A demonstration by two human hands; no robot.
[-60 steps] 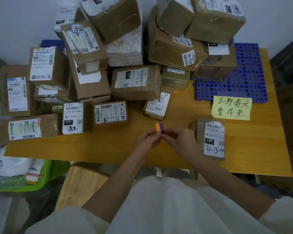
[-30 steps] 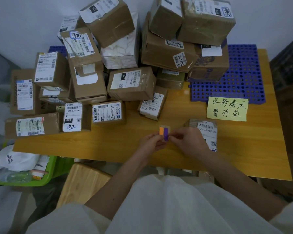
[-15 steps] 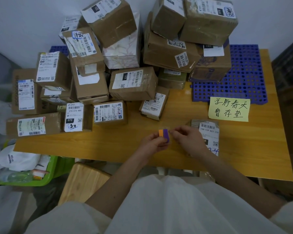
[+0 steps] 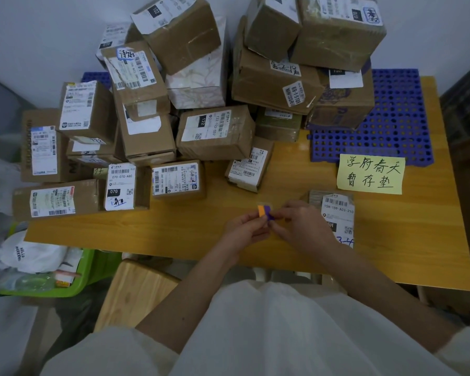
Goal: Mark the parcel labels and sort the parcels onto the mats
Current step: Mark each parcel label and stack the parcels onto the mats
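Both hands are working a small orange-and-purple tab pad [image 4: 265, 211] above the bench [image 4: 174, 234]. Left hand [image 4: 246, 230] is pinching the pad from below; right hand [image 4: 300, 226] is pinching its purple edge, seemingly peeling a tab. Since two seconds ago the hands have barely shifted, and no tab is off yet, so marking appears pending. Parcel [image 4: 338, 210] is lying at 3 o'clock of the hands, partly under the right wrist. Blue mat [image 4: 391, 131] is at 1 o'clock.

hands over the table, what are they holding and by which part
A small pad of orange and purple sticky tabs. The left hand pinches its lower end; the right hand pinches its purple side edge.
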